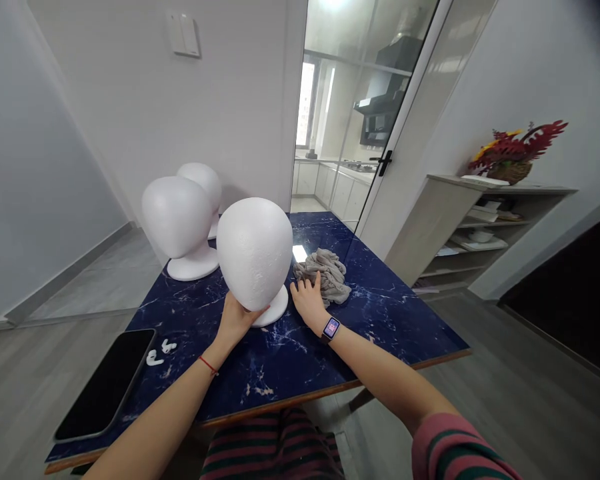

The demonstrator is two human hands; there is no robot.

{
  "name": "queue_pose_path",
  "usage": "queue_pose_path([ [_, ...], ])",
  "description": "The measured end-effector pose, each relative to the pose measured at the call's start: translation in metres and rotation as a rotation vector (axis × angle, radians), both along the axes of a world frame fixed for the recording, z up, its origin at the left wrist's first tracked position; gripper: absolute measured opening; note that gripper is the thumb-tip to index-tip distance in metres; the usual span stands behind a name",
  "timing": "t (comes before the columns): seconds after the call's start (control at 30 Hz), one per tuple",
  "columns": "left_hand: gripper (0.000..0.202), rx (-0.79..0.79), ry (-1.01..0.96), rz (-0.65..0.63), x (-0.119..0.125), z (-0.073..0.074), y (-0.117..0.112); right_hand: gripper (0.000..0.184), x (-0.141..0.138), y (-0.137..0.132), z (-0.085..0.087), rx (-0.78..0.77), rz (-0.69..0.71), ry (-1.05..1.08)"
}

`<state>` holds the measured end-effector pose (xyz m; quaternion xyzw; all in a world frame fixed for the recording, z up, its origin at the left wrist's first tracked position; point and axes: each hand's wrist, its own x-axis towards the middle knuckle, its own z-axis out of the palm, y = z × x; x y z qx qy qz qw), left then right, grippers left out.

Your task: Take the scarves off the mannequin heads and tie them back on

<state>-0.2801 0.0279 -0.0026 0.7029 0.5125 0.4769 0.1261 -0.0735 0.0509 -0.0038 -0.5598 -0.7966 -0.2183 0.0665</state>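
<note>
- Nearest, a striped garment fills the bottom edge, cut off by the frame; both forearms rise from it over the near rim of the blue marble table [380, 313].
- At the near left corner lies a dark phone [105, 383], screen blank, with two small white earbuds [160, 352] just beside its far end; their shape is too small to read closely.
- The left hand [236, 319] cups the neck of the closest foam head [255, 252] from below and behind. The fingers wrap out of sight behind the foam, so how tight the hold is cannot be judged, only that the palm is touching it. The head stands upright on its round base near the table's middle.
- The right hand [307, 298], with a watch on the wrist, lies flat and loose on the tabletop, fingertips touching the edge of a crumpled grey cloth [325, 273]; it grasps nothing.
- Farther left stand two more foam heads [177, 220], the rear one mostly hidden behind the front one.
- Beyond, a glass door [380, 160] shows a kitchen, blurred by reflections, and a shelf at right carries a flower basket [513, 157].
</note>
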Motion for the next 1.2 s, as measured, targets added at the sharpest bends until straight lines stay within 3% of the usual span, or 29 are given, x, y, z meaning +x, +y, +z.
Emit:
queue_pose_path([
  [0.47, 0.07, -0.063, -0.095, 0.024, 0.002, -0.001, -0.002, 0.032, 0.001, 0.0, 0.004, -0.08, -0.001, 0.06],
  [0.67, 0.074, -0.087, -0.106, 0.028, 0.003, -0.003, -0.003, 0.031, 0.017, 0.007, 0.01, -0.134, -0.027, 0.143],
  [0.83, 0.077, -0.111, -0.05, -0.008, 0.0, 0.006, -0.013, 0.029, 0.036, 0.017, 0.012, -0.206, -0.119, 0.194],
  [0.97, 0.074, -0.13, 0.098, 0.087, -0.019, 0.015, -0.049, 0.027, 0.045, 0.021, 0.012, -0.236, -0.147, 0.25],
  [1.1, 0.028, 0.015, 0.231, 0.214, -0.05, 0.011, -0.109, 0.027, 0.044, 0.022, 0.008, -0.233, -0.131, 0.255],
  [1.2, 0.013, 0.169, 0.297, 0.35, -0.083, 0.002, -0.152, 0.028, 0.042, 0.022, 0.006, -0.24, -0.129, 0.25],
])
